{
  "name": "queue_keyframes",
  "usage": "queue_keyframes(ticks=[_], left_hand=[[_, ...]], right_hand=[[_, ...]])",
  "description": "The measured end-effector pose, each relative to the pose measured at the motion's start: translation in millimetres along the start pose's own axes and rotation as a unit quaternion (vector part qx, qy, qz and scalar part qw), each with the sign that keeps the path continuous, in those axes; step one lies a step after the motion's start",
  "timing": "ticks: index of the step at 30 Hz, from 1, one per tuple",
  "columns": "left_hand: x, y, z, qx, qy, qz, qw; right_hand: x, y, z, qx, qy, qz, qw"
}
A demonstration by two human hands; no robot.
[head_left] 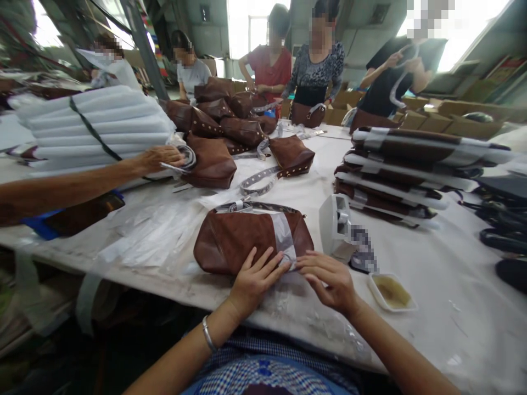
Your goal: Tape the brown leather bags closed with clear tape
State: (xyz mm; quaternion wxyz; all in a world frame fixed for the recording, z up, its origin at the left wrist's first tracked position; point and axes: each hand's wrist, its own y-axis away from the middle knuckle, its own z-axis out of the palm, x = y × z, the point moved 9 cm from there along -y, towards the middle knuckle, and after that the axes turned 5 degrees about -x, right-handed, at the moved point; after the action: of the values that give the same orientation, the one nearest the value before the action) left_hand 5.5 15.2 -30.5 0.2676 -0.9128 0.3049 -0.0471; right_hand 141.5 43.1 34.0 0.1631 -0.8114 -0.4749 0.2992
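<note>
A brown leather handbag [242, 238] lies on its side at the table's near edge, with a pale wrapping strip [283, 230] around its right part. My left hand [257, 277] rests on the bag's lower front, fingers stretched out and spread, fingertips by the strip. At the bag's lower right corner is my right hand [329, 277], its fingertips touching the strip's lower end; whether they pinch anything is hard to make out. A studded strap, partly wrapped, runs along the bag's far side.
Wrapped brown bags [403, 175] are stacked at right, near a white tape dispenser [333, 225] and a small dish [391, 292]. White packing sheets [99, 126] pile up at left. A co-worker's hand [162, 159] reaches in, holding a coiled strap. More brown bags [242, 131] and several people stand beyond.
</note>
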Motion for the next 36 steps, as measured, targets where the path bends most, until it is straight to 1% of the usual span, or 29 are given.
queue_keyframes(ticks=[1, 2, 4, 6, 8, 10, 12, 14, 16, 18, 23, 26, 29, 32, 33, 36], left_hand=[[0, 0, 0.1, 0.002, -0.006, 0.002, 1.0], [0, 0, 0.0, 0.006, -0.011, 0.003, 1.0], [1, 0, -0.3, 0.014, -0.017, 0.007, 1.0], [1, 1, -0.7, 0.023, -0.016, 0.008, 1.0], [1, 1, -0.4, 0.03, -0.013, 0.011, 0.999], [2, 2, 0.3, 0.031, -0.018, 0.016, 0.999], [3, 2, 1.7, 0.025, -0.027, 0.023, 0.999], [3, 2, 2.8, 0.019, -0.034, 0.03, 0.999], [3, 2, 4.1, 0.013, -0.038, 0.037, 0.999], [3, 3, 5.3, 0.01, -0.037, 0.041, 0.998], [0, 2, 4.3, 0.017, -0.027, 0.023, 0.999], [-2, 1, 2.7, 0.016, -0.027, 0.011, 0.999], [-2, 2, -0.1, 0.028, -0.027, 0.015, 0.999], [-2, 3, -0.5, 0.036, -0.021, 0.018, 0.999], [-2, 4, -0.1, 0.037, -0.018, 0.016, 0.999], [-3, 4, 1.1, 0.034, -0.01, 0.012, 0.999]], right_hand=[[5, -12, -4, 0.011, 0.008, 0.016, 1.0], [12, -24, -3, 0.008, 0.024, 0.033, 0.999], [33, -47, 11, -0.037, 0.069, 0.069, 0.995], [57, -59, 33, -0.099, 0.112, 0.103, 0.983], [78, -59, 53, -0.147, 0.136, 0.127, 0.971], [92, -54, 67, -0.178, 0.145, 0.141, 0.963], [98, -49, 72, -0.193, 0.145, 0.146, 0.959], [99, -47, 72, -0.194, 0.14, 0.145, 0.96], [96, -45, 71, -0.187, 0.133, 0.141, 0.963], [94, -43, 68, -0.165, 0.133, 0.153, 0.965], [101, -25, 63, -0.085, 0.148, 0.235, 0.957], [105, -15, 62, -0.054, 0.113, 0.244, 0.962], [108, -7, 50, -0.006, 0.063, 0.248, 0.967], [102, 1, 36, 0.037, 0.064, 0.229, 0.971], [97, 2, 34, 0.037, 0.073, 0.209, 0.974], [82, 6, 31, 0.009, 0.099, 0.15, 0.984]])
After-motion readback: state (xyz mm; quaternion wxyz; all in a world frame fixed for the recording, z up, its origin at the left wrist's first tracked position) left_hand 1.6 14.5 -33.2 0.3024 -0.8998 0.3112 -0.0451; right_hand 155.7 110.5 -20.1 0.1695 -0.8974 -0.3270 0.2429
